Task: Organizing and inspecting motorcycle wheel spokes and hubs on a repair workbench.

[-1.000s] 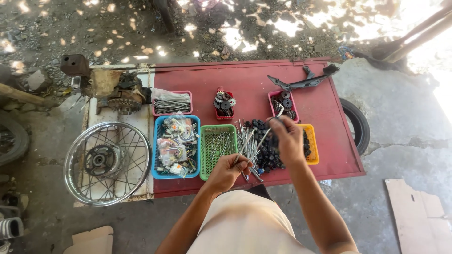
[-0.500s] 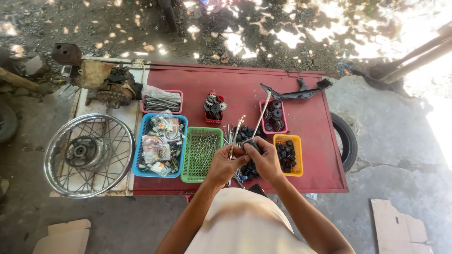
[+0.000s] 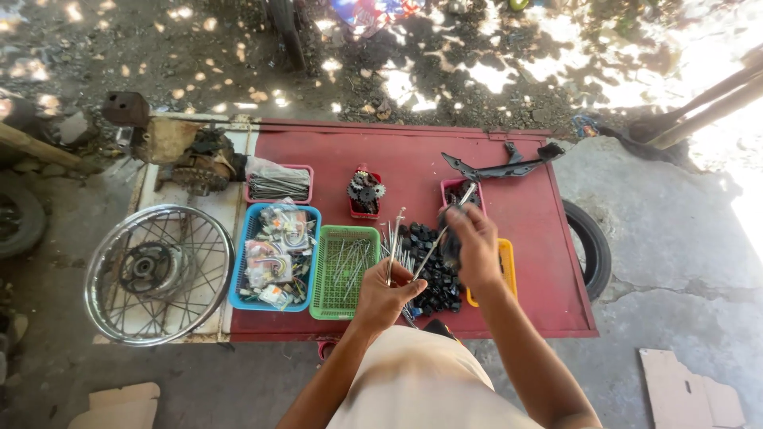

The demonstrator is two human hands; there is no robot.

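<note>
A red counter is carrying everything, with a spoked wheel lying just beside its left end. A blue tray of packets and a green basket are sitting side by side near the front edge. The left hand is gripping a bundle of metal spokes upright, fingers closed round them, above the green basket's right edge. The right hand is pinching a single spoke, slanted over the yellow tray of black parts
</note>
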